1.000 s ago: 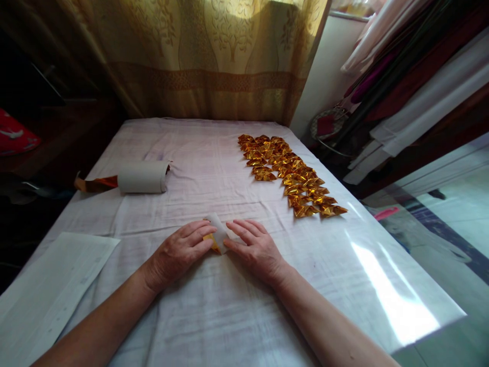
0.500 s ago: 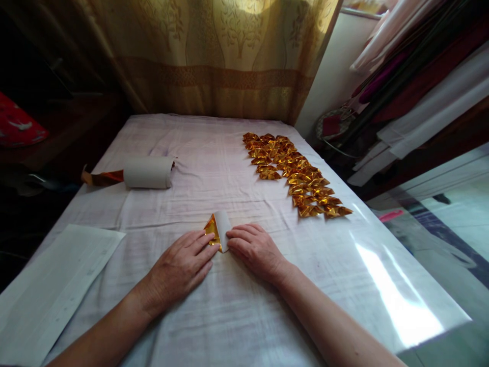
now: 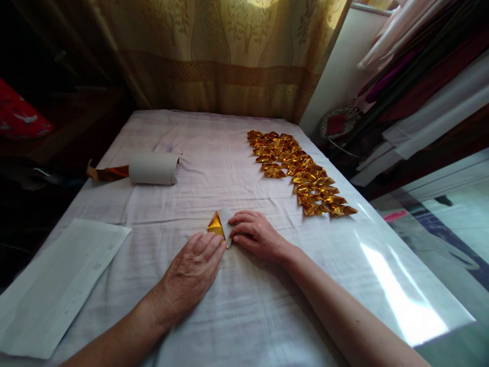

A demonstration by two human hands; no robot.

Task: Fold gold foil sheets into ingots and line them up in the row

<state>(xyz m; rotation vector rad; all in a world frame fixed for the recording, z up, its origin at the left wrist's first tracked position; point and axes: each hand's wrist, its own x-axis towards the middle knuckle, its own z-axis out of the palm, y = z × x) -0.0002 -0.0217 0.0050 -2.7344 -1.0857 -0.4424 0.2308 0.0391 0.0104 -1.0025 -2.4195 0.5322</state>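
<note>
At eight o'clock from the gold pieces (image 3: pixel 300 159), the foil paper (image 3: pixel 216 225) could crease askew if the left hand (image 3: pixel 194 270), fingers flat on it, and right hand (image 3: pixel 263 237), fingers bent, grip unclear, press unevenly.

The left grip (image 3: pixel 196 262) hides part of the folded gold-and-white foil paper (image 3: pixel 216 224); marks (image 3: pixel 75 294) on the flat white paper sheet (image 3: pixel 57 278) are too small to read.

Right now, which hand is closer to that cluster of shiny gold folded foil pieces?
Right. The right hand is left of the gold foil pieces and on their near side, not touching them; the left hand is farther left and closer to the camera.
</note>
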